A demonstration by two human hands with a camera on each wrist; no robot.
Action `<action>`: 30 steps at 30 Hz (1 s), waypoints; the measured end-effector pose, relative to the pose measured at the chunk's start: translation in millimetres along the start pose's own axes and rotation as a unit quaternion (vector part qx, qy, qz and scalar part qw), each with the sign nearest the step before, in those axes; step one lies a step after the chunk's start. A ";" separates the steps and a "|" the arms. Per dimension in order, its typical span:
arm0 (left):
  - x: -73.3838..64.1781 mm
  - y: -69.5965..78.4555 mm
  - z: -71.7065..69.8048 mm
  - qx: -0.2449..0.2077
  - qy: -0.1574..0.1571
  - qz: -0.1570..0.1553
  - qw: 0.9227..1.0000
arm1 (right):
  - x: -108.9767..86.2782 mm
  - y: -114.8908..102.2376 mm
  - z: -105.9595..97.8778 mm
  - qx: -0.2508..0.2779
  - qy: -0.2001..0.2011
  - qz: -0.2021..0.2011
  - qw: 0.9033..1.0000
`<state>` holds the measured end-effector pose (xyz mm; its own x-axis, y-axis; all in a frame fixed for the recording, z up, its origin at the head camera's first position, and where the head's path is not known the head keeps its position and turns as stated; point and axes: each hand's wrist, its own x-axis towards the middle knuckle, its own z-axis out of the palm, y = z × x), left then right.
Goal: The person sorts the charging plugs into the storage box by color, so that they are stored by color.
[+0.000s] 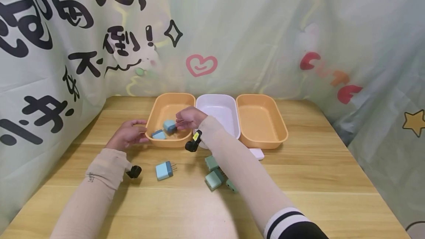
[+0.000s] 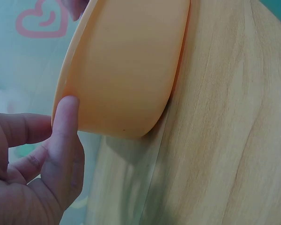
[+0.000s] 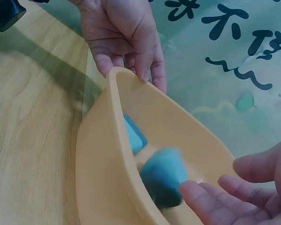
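Note:
My left hand (image 1: 127,134) pinches the near left rim of the left orange tray (image 1: 172,101), with fingers on both sides of the wall in the left wrist view. Over that tray's right side is my right hand (image 1: 190,117), fingers loosely bent and nothing held between them. Just off its fingertips, a blue plug charger (image 3: 164,177) looks blurred inside the tray. A second blue charger (image 1: 158,134) lies in the tray's near left corner. On the table in front, another blue charger (image 1: 163,171) lies on its side, metal prongs pointing right.
A white tray (image 1: 217,100) and a second orange tray (image 1: 260,117) stand in a row to the right. Several green chargers (image 1: 214,179) lie near the right forearm, which partly covers them. A white object (image 1: 256,153) shows beyond that forearm. Printed cloth (image 1: 252,28) hangs behind the table.

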<state>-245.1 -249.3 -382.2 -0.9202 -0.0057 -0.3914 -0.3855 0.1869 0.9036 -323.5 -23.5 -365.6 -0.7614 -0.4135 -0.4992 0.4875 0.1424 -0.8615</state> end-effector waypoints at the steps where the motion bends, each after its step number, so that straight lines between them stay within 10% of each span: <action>1: 0.3 -0.4 0.2 0.000 -0.001 0.000 1.000 | -0.1 0.3 -0.5 0.005 0.004 0.004 1.000; 30: 1.2 -1.2 -0.8 -0.008 -0.015 0.002 1.000 | -45.6 6.4 -1.4 -0.058 -0.061 -0.011 0.996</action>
<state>-245.8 -250.3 -383.6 -0.9197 0.0252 -0.3919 -0.3822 0.1720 0.9079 -286.2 -2.5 -348.5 -0.7106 -0.5225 -0.4712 0.4134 0.2320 -0.8805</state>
